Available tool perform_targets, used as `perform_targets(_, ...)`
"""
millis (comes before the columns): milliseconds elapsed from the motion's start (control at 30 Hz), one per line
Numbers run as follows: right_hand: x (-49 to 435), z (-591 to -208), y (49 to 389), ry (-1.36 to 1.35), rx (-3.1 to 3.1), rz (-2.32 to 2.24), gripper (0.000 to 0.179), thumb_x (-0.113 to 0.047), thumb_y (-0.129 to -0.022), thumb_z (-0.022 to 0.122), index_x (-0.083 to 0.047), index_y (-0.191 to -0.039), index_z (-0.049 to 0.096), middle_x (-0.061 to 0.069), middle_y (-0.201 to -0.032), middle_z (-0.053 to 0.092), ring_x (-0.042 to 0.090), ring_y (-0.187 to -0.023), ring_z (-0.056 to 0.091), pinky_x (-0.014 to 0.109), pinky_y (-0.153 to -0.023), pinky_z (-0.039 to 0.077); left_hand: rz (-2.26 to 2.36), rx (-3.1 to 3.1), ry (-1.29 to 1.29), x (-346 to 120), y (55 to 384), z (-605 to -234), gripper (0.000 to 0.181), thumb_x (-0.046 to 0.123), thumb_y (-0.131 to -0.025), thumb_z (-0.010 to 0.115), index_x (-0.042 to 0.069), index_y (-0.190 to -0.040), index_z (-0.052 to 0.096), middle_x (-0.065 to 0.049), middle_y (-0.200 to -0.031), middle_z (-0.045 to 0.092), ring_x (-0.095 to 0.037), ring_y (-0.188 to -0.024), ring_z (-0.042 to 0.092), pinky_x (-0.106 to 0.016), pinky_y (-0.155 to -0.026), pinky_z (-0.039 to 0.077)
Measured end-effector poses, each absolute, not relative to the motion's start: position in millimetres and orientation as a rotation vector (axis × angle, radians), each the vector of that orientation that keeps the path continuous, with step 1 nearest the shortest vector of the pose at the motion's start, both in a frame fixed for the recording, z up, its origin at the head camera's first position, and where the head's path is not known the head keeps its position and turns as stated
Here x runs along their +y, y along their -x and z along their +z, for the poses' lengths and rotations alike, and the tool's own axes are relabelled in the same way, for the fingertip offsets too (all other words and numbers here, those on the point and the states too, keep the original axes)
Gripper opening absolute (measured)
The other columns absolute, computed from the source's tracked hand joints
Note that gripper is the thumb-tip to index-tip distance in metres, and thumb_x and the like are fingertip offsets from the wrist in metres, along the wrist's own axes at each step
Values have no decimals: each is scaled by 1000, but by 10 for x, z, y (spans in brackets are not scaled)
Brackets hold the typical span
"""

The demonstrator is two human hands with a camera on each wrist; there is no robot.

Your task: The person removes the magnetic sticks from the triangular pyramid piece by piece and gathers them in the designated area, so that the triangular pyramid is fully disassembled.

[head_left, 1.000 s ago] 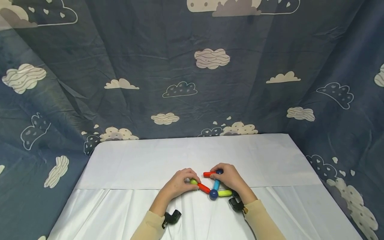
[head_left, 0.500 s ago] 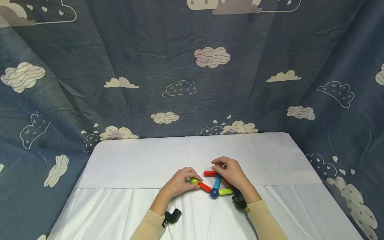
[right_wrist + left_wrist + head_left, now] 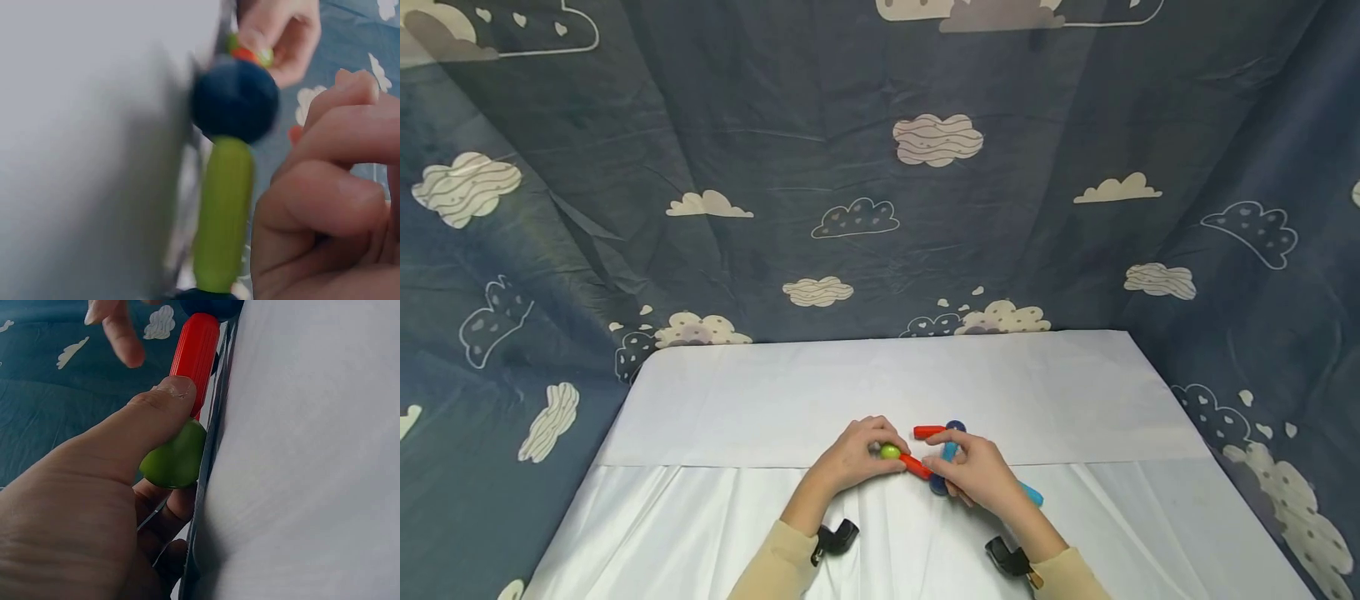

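A toy built of coloured rods and balls lies on the white table. My left hand [image 3: 859, 454] pinches a red rod [image 3: 195, 356] beside a green ball [image 3: 175, 456], thumb on the rod's end. That rod leads to a near navy ball [image 3: 235, 100]. A yellow-green rod [image 3: 224, 212] runs from this ball, mostly covered by my right hand [image 3: 983, 477] in the head view. The right hand's fingers are loosely bent over the toy and hold nothing visible. A light-blue rod [image 3: 950, 451] joins the near ball to a far navy ball [image 3: 956, 426], where another red rod [image 3: 928, 432] points left.
Another light-blue rod [image 3: 1032, 494] pokes out to the right of my right forearm. Black wrist cameras [image 3: 837, 537] sit on both wrists. White cloth covers the table [image 3: 737, 400], and a dark cloud-patterned curtain [image 3: 850, 167] hangs behind it.
My right hand has moved back from the far navy ball, toward the near one, uncovering the far ball. A light-blue rod end now shows at right. The left hand keeps its pinch.
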State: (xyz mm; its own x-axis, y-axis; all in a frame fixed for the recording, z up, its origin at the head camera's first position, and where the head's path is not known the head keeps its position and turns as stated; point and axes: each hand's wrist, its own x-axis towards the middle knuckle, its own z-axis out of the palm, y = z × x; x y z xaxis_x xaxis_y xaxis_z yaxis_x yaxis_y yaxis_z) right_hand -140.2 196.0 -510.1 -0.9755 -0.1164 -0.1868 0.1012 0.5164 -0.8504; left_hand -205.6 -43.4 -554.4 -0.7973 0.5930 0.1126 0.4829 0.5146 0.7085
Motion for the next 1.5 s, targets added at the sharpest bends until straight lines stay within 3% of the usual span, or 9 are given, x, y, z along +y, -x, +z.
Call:
perform_targets(233, 1867, -5283, 1240, -96, 2527, -1437, 49, -35, -93, 83, -13, -135, 70, 1, -49, 61, 9, -30, 47, 23, -38, 39, 1164, 2608, -886, -438, 2063, -5559, 14, 39, -93, 83, 38, -106, 80, 19, -110, 67, -6, -107, 57, -38, -101, 46)
perform_targets(433, 1855, -5394, 1287, -150, 2606, -1432, 38, -29, -92, 83, -15, -126, 75, -1, -47, 58, 8, -30, 45, 23, -38, 40, 1219, 2609, -935, -442, 2088, -5572, 14, 36, -92, 84, 32, -106, 81, 14, -107, 69, -7, -102, 61, -33, -95, 49)
perform_targets(667, 1915, -5415, 1494, -82, 2729, -1285, 29, -28, -92, 84, -20, -120, 78, -4, -48, 53, 10, -36, 43, 20, -41, 33, 1265, 2615, -890, -442, 2116, -5579, 17, 34, -92, 85, 29, -108, 80, 11, -108, 69, -8, -102, 62, -30, -94, 52)
perform_targets(933, 1981, -5384, 1734, 14, 2782, -1167, 27, -28, -94, 82, -27, -121, 79, -3, -52, 51, 14, -40, 43, 21, -43, 30, 1174, 2676, -833, -463, 2113, -5564, 37, 37, -87, 89, 27, -120, 75, 9, -118, 72, -14, -115, 62, -42, -106, 52)
perform_targets(1267, 1767, -5391, 1626, -23, 2499, -1538, 41, -20, -99, 75, -13, -139, 67, 2, -56, 65, 10, -34, 49, 21, -39, 38, 1211, 2695, -805, -473, 2121, -5549, 32, 36, -85, 90, 25, -112, 75, 9, -111, 73, -11, -102, 60, -36, -97, 52)
perform_targets(1500, 1568, -5483, 1582, -37, 2379, -1753, 43, -14, -101, 71, -5, -142, 62, 7, -64, 72, 8, -35, 53, 23, -39, 44, 1213, 2696, -806, -469, 2123, -5572, 33, 37, -84, 90, 26, -111, 75, 10, -111, 74, -11, -102, 61, -39, -99, 50)
